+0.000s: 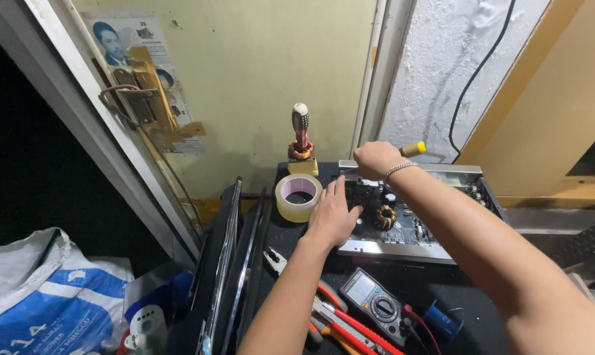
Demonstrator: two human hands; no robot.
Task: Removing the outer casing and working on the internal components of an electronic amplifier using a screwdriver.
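An opened electronic chassis with a dark circuit board and a copper coil lies on a black surface. My left hand rests flat on its near left corner, fingers spread. My right hand is closed around a yellow-handled screwdriver, held over the far left corner of the board. Just left of my left hand sits a roll of clear tape.
A second screwdriver stands upright in a copper coil against the wall. Pliers, a red utility knife, a multimeter and a blue spool lie near me. Flat panels lean at left; a sack sits lower left.
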